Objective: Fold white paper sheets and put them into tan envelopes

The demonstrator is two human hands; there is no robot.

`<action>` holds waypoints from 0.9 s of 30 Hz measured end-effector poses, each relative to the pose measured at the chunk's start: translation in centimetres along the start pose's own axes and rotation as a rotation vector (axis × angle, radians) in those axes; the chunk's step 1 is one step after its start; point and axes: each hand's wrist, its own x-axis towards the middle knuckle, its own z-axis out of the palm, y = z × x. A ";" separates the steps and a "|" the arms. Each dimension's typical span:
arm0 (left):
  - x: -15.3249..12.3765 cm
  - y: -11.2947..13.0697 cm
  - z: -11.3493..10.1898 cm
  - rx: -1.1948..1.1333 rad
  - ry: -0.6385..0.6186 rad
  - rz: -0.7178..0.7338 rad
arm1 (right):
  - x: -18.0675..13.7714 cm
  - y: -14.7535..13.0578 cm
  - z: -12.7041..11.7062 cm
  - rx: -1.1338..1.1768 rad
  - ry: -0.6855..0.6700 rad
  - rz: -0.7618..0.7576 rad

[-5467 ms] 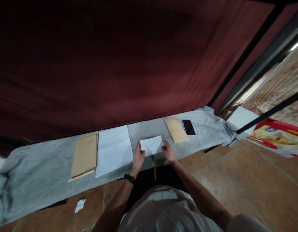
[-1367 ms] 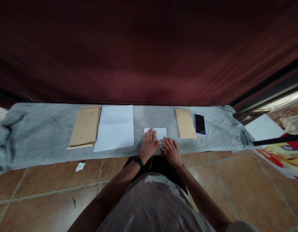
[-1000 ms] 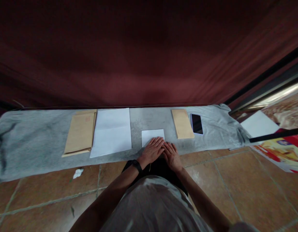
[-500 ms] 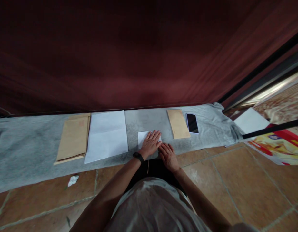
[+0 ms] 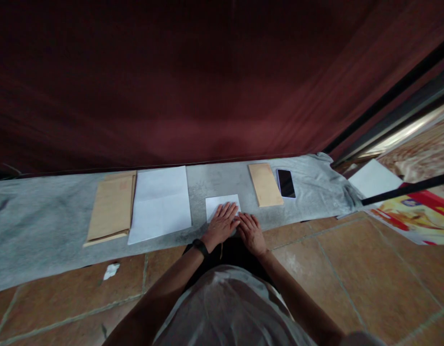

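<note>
A small folded white paper [image 5: 217, 204] lies on the grey cloth [image 5: 49, 221] spread over the floor. My left hand [image 5: 221, 222] rests flat on the paper's near half, fingers stretched out. My right hand [image 5: 250, 231] lies flat beside it at the paper's near right corner, fingers together and extended. A black band is on my left wrist. Neither hand holds anything.
A large white sheet [image 5: 160, 203] and a stack of brown envelopes [image 5: 112, 207] lie to the left. A single brown envelope [image 5: 265, 184] and a black phone [image 5: 286, 183] lie to the right. Dark red curtain behind; tiled floor, a paper scrap [image 5: 110, 270], more paper [image 5: 373, 179] at right.
My left hand slid back from the paper's far part toward its near edge, uncovering more of it. My right hand stayed flat at the near right corner.
</note>
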 end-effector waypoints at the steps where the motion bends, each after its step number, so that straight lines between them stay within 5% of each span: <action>1: -0.9 0.1 0.0 0.006 0.002 0.008 | 0.0 0.0 0.1 0.001 0.004 -0.002; 16: -7.9 -1.7 -1.0 0.082 0.032 -0.250 | 0.0 0.0 -0.1 0.006 -0.019 0.005; 27: -3.1 2.2 0.1 0.021 0.035 -0.162 | 0.0 -0.1 -0.2 0.003 -0.011 -0.006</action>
